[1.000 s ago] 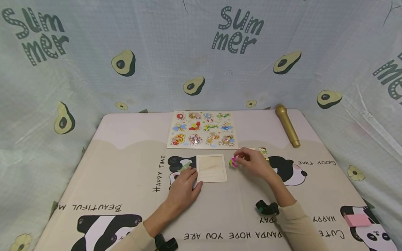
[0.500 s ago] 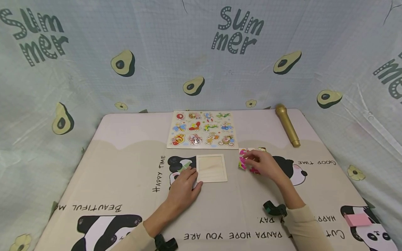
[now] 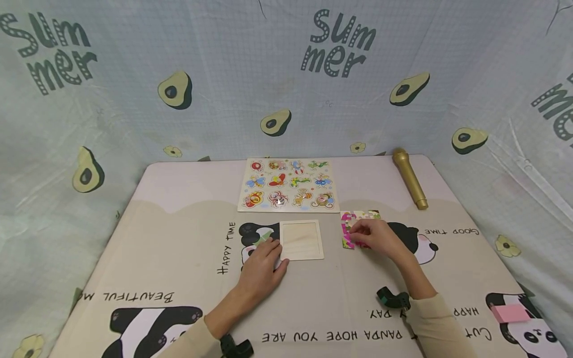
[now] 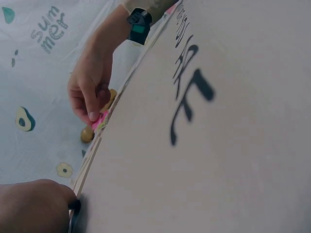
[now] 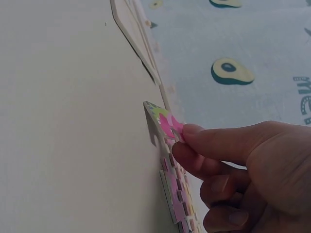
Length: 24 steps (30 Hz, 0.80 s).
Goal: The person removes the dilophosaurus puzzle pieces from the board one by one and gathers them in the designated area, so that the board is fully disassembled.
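Observation:
My left hand [image 3: 261, 266] lies palm down at the left side of a square, shallow wooden puzzle tray [image 3: 321, 243], its fingertips and thumb at the edge and fingers relaxed. The tray's plain wood bottom is bare. To the right, my right hand [image 3: 376, 236] pinches a pink and green jigsaw piece [image 5: 165, 120] between thumb and index finger. In the right wrist view that piece is tilted, one corner raised, beside joined jigsaw pieces [image 5: 177, 196]. From the head view, the colourful jigsaw pieces [image 3: 345, 217] form a patch partly hidden under the right hand.
A board with pictures of insects [image 3: 288, 185] lies behind the tray. At the back right is a gold microphone-shaped object [image 3: 410, 180]. A pink block [image 3: 510, 313] sits at the right edge of the panda-print tablecloth [image 3: 179, 248]. Printed fabric hangs behind.
My right hand has moved right with the pink and green jigsaw piece, away from the tray to the other pieces, then slightly nearer me. My left hand has stayed still.

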{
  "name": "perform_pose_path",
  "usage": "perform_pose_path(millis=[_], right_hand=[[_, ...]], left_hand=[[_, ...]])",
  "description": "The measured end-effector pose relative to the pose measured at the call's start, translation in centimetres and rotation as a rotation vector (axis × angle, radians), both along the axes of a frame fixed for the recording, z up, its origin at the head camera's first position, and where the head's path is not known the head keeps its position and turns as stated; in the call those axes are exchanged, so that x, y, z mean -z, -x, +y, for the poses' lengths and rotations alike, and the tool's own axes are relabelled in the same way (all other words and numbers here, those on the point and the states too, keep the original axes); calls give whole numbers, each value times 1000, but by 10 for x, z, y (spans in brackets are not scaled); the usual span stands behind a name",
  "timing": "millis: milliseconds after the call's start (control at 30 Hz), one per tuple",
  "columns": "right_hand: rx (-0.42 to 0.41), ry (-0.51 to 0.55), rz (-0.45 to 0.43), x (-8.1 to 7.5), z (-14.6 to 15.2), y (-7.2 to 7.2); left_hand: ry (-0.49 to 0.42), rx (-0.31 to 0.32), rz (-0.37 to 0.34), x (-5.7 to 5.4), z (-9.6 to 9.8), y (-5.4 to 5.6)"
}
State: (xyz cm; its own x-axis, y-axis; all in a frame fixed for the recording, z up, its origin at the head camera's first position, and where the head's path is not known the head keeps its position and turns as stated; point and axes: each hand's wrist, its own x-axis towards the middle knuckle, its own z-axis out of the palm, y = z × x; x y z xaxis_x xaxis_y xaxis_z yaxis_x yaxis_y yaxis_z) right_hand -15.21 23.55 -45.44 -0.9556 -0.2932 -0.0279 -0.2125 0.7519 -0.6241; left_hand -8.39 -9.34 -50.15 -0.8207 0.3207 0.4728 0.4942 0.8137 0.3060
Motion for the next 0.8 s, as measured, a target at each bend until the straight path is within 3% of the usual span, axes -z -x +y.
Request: perform_pose_path(millis=[400,600,800], right_hand=[[-8,-51,56,0,-1,1],[-8,-21,-7,2,-1,1],[-34,-67,-45,2,-1,1]], left_hand=[[1,4,12,-1,0,0],[11,-3,-1,0,0,0],[9,-9,-18,-1,0,0]])
